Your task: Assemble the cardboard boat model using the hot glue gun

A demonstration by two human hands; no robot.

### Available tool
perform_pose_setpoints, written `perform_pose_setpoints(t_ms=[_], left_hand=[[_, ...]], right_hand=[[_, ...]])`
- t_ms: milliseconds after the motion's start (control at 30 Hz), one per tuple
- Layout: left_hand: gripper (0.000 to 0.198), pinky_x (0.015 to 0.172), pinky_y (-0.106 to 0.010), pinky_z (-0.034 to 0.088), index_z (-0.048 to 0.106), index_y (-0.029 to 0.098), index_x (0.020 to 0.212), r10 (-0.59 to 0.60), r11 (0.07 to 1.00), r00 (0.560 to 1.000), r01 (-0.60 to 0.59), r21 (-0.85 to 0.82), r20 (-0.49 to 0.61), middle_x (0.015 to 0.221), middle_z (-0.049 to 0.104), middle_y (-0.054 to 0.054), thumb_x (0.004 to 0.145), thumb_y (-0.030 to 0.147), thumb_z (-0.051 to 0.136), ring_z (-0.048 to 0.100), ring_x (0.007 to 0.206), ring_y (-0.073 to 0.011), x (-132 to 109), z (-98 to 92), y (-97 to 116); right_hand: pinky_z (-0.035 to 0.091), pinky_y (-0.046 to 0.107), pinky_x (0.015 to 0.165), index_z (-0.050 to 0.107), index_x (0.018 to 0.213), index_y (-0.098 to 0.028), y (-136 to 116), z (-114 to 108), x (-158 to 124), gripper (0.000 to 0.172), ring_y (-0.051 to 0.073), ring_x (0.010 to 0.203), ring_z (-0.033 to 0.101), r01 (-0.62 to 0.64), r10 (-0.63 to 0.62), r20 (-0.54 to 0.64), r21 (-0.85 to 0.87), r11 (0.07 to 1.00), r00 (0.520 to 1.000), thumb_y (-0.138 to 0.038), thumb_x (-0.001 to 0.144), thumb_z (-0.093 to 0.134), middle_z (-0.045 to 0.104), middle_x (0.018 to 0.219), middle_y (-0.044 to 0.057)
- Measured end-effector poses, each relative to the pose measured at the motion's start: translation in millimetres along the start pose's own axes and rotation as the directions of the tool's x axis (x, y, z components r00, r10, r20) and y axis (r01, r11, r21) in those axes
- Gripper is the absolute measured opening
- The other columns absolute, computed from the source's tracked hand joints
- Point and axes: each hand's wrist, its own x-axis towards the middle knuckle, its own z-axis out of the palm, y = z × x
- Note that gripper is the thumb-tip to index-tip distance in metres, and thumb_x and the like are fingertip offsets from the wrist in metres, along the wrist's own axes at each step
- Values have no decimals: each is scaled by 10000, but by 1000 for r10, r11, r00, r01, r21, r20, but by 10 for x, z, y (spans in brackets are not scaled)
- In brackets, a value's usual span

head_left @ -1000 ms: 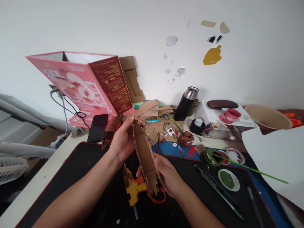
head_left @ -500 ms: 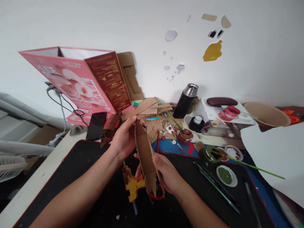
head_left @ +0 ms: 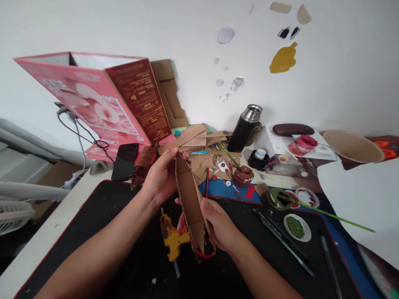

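Between my hands is a long, narrow cardboard trough [head_left: 189, 195] with raised sides and pointed ends, tilted so that its hollow faces me. My left hand [head_left: 163, 172] grips its far end, thumb on the tip. My right hand [head_left: 218, 222] holds the right side nearer to me, thumb on the edge and some fingers hidden underneath. Below the trough, a yellow hot glue gun [head_left: 171, 237] lies on the black mat [head_left: 131, 265], a glue stick poking out of its back. Something with red loops [head_left: 208, 252], partly covered by the cardboard, lies beside it.
Behind my hands are cardboard scraps [head_left: 199, 139], a black thermos [head_left: 245, 129] and a brown paint jar [head_left: 243, 176]. On the right stand a green paint jar [head_left: 279, 198] and a green-smeared lid [head_left: 297, 227]. A pink box [head_left: 93, 99] and a phone [head_left: 125, 162] are at left.
The camera view has shifted slightly. Both hands keep the same hold on the cardboard trough, which has barely moved.
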Motion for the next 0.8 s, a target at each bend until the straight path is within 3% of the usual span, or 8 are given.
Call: perform_pose_setpoints(t_ms=[433,800], left_hand=[[321,668,-250,570,709,156,804,60,994,996,-65,92,61,768,762,-43,741,352,955,700,692,-161,82,-62,-11],[196,683,-263,607,747,150,784,1,1000,1000,-1,4,9,756,780,-59,767,258,910,735,701,-176,76,-63,5]], right_hand=[[459,241,443,725,1293,-102,6,17,4,800,151,476,603,6,-6,-45,-5,1000,999,-802,912,650,751,743,77],[466,242,460,740,1209,-125,15,8,12,735,161,512,629,15,-15,-41,-9,1000,999,-790,899,682,776,783,106]])
